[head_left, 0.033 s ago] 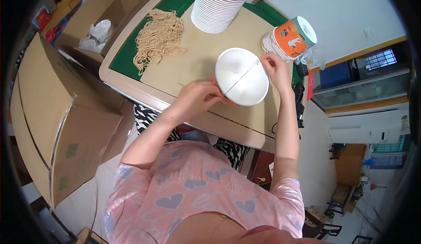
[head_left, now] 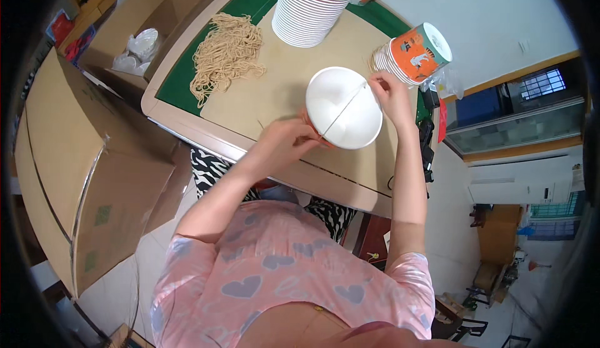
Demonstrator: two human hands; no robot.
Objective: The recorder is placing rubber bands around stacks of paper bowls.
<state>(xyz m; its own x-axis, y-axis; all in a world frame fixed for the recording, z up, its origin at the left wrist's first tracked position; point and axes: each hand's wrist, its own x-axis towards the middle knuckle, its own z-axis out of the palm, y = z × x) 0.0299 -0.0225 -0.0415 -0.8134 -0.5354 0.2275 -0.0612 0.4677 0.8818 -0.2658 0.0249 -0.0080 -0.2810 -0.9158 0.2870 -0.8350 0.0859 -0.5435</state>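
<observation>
A white-lined paper bucket (head_left: 342, 121) with an orange outside stands tilted on the table, its mouth facing me. Across that mouth runs a thin string (head_left: 345, 111), stretched from the near left rim to the far right rim. My left hand (head_left: 289, 140) is closed at the near left rim, its fingertips pinching the string there. At the opposite rim my right hand (head_left: 389, 93) pinches the other end of the string between thumb and fingers. A loose heap of tan string (head_left: 228, 54) lies on the table, farther left.
A tall stack of paper buckets (head_left: 309, 11) stands at the back. A shorter orange stack (head_left: 417, 55) sits to the right, beside a dark boxy object (head_left: 431, 96). Open cardboard boxes (head_left: 109, 41) are left of the table; a large carton (head_left: 119, 216) stands nearer.
The bucket's rim and the string have shifted very slightly upward in the picture. My right hand has moved a little to the left, still pinching the string.
</observation>
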